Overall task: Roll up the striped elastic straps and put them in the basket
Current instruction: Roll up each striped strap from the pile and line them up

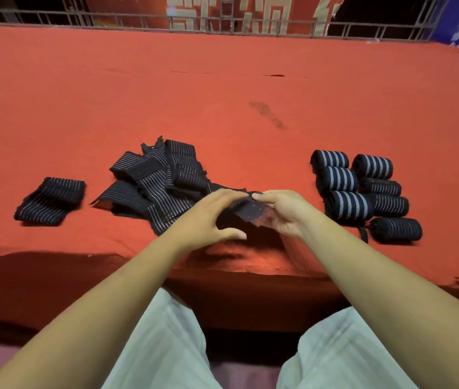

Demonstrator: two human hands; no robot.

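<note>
Strap end (pixel 250 212) pinched btwn fingers (pixel 232 196): L hand (pixel 208 217), R hand (pixel 286 214) both gripping.

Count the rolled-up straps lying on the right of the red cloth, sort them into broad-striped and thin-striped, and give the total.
Broad-striped rolls: 4
Thin-striped rolls: 3
Total: 7 rolls

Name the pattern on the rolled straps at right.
Rolled straps: black with pale stripes; head view.
</note>
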